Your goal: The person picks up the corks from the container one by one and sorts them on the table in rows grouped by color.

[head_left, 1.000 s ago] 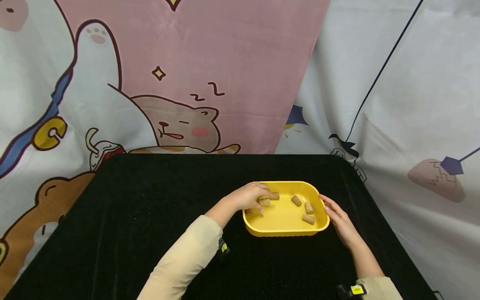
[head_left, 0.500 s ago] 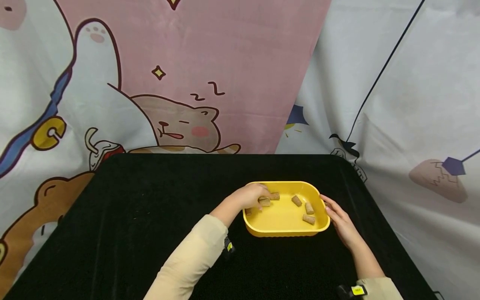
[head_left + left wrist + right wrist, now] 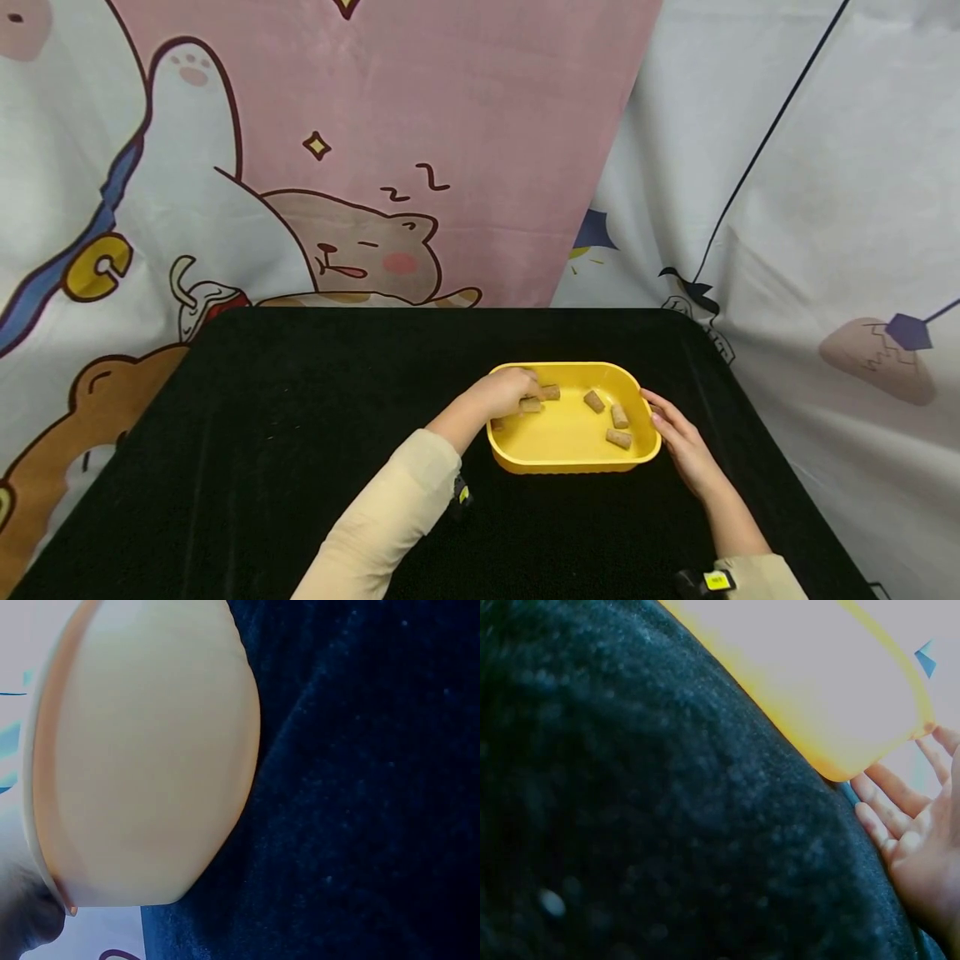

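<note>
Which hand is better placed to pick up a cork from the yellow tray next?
The left hand, probably: it reaches inside the yellow tray, beside corks, while the right hand touches the tray's right end from outside.

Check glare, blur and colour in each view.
Head: tray and brown pieces clear, no strong glare. Left wrist: tray washed out to pale peach, cloth tinted blue, left hand partly dark. Right wrist: tray's side bleached grey-white, cloth blurry, right hand pale.

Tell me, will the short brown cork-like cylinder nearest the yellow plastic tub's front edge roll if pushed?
The short brown cork-like cylinder would probably roll, since its side looks rounded. It's likely light, as it looks like cork. The yellow plastic tub has raised walls, which should stop it.
</note>
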{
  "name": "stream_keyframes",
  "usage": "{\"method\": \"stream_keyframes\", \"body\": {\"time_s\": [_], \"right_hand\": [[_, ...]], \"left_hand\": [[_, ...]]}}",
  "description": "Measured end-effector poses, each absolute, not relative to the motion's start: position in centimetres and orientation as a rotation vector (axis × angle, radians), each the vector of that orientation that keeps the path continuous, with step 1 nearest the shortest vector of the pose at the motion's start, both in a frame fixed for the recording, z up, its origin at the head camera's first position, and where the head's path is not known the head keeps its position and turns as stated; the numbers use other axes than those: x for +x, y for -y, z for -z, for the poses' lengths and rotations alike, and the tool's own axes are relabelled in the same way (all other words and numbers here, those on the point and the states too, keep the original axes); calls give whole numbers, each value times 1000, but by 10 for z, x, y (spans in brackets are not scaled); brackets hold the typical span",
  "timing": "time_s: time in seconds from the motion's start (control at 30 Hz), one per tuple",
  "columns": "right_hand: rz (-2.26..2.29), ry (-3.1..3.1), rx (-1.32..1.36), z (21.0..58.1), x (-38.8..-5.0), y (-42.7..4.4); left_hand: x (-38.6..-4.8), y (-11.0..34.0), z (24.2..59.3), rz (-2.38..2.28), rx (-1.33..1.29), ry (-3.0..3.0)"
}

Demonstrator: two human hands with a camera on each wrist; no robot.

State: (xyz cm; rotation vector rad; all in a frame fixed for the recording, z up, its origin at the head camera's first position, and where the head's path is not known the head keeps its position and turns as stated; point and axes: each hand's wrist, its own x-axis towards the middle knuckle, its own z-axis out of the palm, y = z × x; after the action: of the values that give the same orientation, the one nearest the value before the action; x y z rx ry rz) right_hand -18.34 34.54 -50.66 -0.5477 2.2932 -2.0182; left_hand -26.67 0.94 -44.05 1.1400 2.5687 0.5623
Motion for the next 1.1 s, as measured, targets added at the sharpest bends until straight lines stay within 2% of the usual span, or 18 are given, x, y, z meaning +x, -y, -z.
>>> {"method": "stream_keyframes", "body": {"time_s": [0.7, 1.1], "right_hand": [[2024, -2316, -565, 505, -183, -343], [2002, -2329, -552, 506, -183, -345]], "left_hand": [[-270, -13, 444, -494, 1128, -2589], [-269, -9, 443, -696, 1087, -2555]]}}
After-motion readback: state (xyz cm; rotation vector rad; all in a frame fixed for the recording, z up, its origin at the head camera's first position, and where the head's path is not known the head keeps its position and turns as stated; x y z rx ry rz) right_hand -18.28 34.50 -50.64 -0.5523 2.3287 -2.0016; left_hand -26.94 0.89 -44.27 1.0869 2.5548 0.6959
